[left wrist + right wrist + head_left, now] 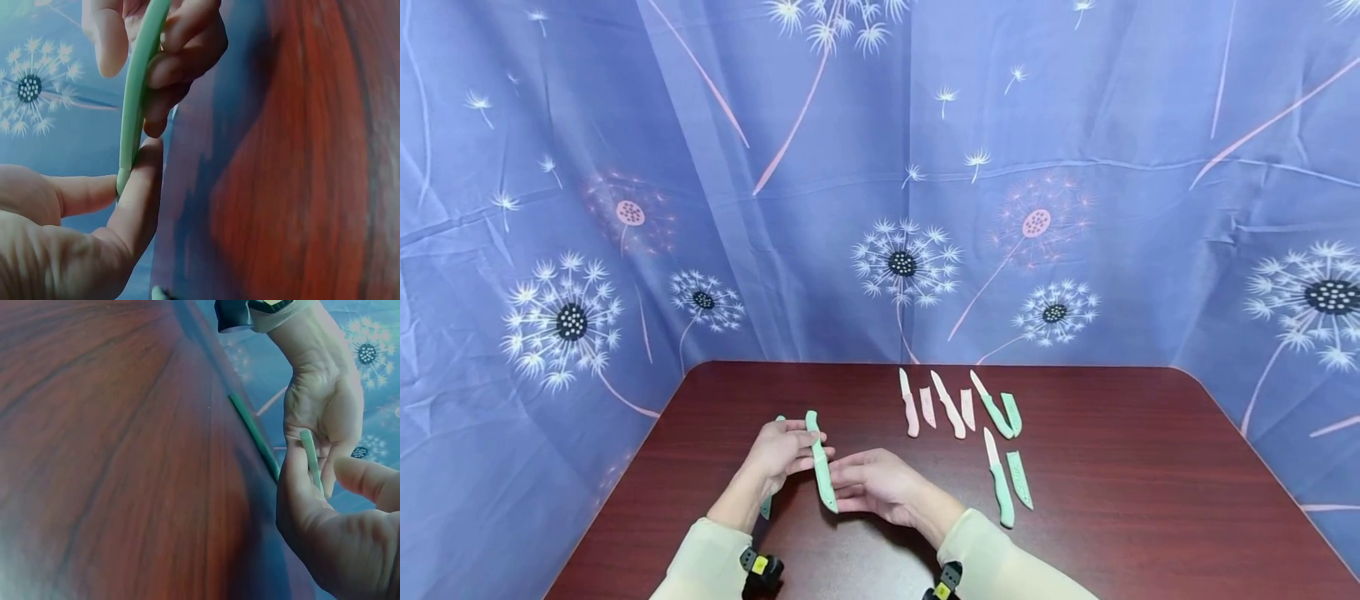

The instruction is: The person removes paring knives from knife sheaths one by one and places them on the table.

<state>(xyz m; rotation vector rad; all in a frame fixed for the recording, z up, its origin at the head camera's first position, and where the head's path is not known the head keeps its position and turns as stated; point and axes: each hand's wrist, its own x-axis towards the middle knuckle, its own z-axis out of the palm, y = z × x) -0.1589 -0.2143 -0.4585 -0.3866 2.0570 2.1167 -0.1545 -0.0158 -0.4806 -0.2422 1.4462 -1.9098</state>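
A mint-green knife in its matching sheath (823,479) is raised over the left part of the table. My left hand (775,452) pinches its handle end between thumb and fingers, which the left wrist view shows closely. My right hand (887,487) is at the sheathed end; its fingers touch one side, while the thumb (111,47) stands apart from it. Beneath my left hand, another green sheathed knife (766,507) lies on the table, mostly hidden by the hand. The right wrist view shows this lying knife (253,436) near the table edge.
On the brown table (1112,500), to the right, lie unsheathed knives: a pink one (910,412), a second pink one (951,408), a green one (996,412) and a nearer green one (1002,492). Their sheaths lie beside them. A blue dandelion-print curtain (820,275) surrounds the table.
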